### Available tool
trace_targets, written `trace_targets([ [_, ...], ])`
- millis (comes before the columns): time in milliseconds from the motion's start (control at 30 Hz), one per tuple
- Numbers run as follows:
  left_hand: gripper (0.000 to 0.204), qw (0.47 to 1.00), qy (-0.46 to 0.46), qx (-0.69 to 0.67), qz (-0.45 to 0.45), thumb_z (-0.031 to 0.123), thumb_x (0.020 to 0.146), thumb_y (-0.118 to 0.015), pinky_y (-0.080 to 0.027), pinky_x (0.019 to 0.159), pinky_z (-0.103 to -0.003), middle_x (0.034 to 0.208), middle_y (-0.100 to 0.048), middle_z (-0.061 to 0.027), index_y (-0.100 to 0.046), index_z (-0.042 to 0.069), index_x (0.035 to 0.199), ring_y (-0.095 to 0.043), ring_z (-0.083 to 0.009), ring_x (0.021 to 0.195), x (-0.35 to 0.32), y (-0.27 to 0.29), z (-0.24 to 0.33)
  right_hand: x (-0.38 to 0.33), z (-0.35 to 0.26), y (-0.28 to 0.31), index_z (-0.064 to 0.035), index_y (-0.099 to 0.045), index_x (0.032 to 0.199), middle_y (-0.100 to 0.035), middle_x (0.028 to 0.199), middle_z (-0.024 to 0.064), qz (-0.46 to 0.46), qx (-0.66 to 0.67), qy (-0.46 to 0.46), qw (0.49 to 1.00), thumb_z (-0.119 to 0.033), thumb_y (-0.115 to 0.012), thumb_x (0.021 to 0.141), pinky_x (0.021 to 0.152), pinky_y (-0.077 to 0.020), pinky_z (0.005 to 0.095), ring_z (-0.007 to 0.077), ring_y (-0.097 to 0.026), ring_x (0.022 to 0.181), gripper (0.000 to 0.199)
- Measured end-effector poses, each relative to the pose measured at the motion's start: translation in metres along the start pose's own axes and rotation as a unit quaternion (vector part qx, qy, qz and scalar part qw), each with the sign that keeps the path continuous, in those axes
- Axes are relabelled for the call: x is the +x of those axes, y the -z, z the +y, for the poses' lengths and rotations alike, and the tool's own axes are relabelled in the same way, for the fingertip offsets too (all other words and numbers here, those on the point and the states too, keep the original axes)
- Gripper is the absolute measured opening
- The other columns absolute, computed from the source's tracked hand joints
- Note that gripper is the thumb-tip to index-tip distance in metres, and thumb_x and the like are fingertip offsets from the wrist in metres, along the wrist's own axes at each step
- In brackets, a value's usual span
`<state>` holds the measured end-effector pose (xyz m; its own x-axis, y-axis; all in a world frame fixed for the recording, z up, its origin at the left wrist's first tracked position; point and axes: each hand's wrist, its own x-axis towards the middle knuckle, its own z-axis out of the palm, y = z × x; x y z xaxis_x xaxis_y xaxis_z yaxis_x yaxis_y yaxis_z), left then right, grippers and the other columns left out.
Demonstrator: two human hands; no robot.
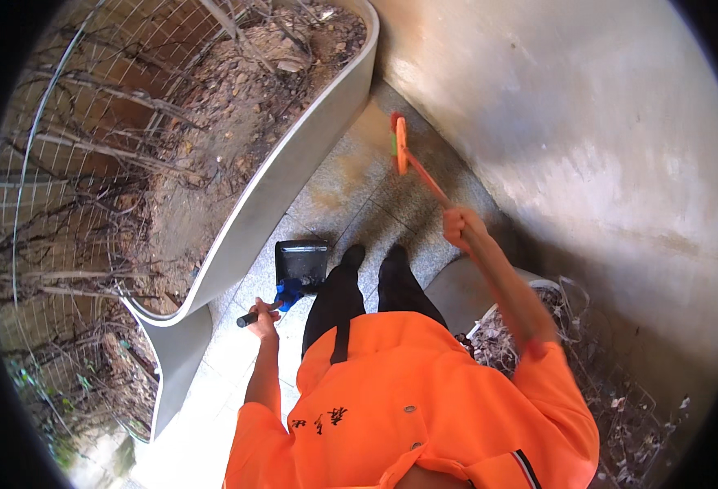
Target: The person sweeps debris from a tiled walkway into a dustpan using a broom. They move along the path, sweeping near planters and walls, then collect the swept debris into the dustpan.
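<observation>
My right hand [461,227] is closed round the orange-red stick of a broom [401,147], held out ahead of me. The broom's head is orange with green and red parts, over the far, narrow end of the paved floor; I cannot tell if its bristles touch the paving. My left hand [264,319] grips the handle of a long-handled dustpan [302,262], its black end sticking out beyond the fingers. The dark pan is in front of my left foot, with something bright blue [289,293] wrapped near its handle.
A curved pale planter wall [253,204] borders the left, holding soil, bare branches and wire mesh. A tall, stained wall [587,114] rises on the right. Another planter with dry stems [570,318] is close by my right side. Grey paving [334,187] narrows between them.
</observation>
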<state>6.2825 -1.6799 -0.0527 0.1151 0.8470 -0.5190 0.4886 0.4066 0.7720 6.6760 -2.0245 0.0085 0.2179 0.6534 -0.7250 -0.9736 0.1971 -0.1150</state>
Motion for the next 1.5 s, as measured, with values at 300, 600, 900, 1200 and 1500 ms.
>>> trace_targets([
  [300, 0.036, 0.993, -0.012, -0.077, 0.087, 0.032, 0.087, -0.05, -0.047, 0.038, -0.025, 0.057, -0.053, -0.0086, -0.05, 0.001, 0.067, -0.053, -0.0137, 0.043, -0.068, 0.034, -0.04, -0.102, 0.013, 0.027, -0.0038, -0.045, 0.055, -0.043, 0.046, 0.0043, 0.187, -0.524, -0.07, 0.828, -0.007, -0.049, 0.068, 0.033, -0.0321, 0.0272, 0.0127, -0.043, 0.036, 0.014],
  [600, 0.035, 0.957, 0.052, -0.158, 0.239, 0.03, 0.085, -0.053, -0.045, 0.034, -0.027, 0.055, -0.051, -0.0097, -0.048, 0.001, 0.065, -0.052, -0.0169, 0.041, -0.121, 0.071, -0.069, -0.006, 0.106, -0.023, -0.0041, -0.047, 0.054, -0.046, 0.045, 0.0044, -0.006, -0.582, -0.183, 0.792, -0.012, -0.058, 0.067, 0.033, -0.0347, 0.0294, 0.013, -0.043, 0.034, 0.019],
  [900, 0.039, 0.908, 0.092, -0.208, 0.351, 0.033, 0.083, -0.057, -0.046, 0.037, -0.028, 0.055, -0.046, -0.0064, -0.043, 0.004, 0.062, -0.047, -0.018, 0.041, -0.146, 0.126, -0.114, 0.115, 0.149, 0.008, -0.0091, -0.049, 0.063, -0.04, 0.045, 0.002, 0.022, -0.529, -0.256, 0.809, -0.01, -0.054, 0.073, 0.034, -0.0284, 0.0265, 0.0116, -0.036, 0.034, 0.012],
  [1200, 0.038, 0.922, 0.097, -0.206, 0.312, 0.032, 0.084, -0.053, -0.048, 0.039, -0.027, 0.055, -0.049, -0.0085, -0.047, 0.001, 0.063, -0.051, -0.0194, 0.041, -0.087, 0.087, -0.092, 0.068, -0.069, 0.047, -0.004, -0.051, 0.052, -0.047, 0.045, 0.0067, 0.073, -0.744, 0.017, 0.664, -0.007, -0.051, 0.062, 0.034, -0.0325, 0.0282, 0.0143, -0.045, 0.037, 0.011],
  [1500, 0.034, 0.953, 0.086, -0.202, 0.207, 0.033, 0.083, -0.054, -0.047, 0.042, -0.027, 0.063, -0.048, -0.0072, -0.048, 0.003, 0.069, -0.052, -0.0213, 0.05, -0.071, 0.088, -0.077, 0.069, 0.115, 0.026, 0.0008, -0.052, 0.097, -0.043, 0.046, 0.0023, 0.063, -0.404, -0.252, 0.877, -0.005, -0.055, 0.068, 0.031, -0.0283, 0.0253, 0.0116, -0.032, 0.03, 0.03],
])
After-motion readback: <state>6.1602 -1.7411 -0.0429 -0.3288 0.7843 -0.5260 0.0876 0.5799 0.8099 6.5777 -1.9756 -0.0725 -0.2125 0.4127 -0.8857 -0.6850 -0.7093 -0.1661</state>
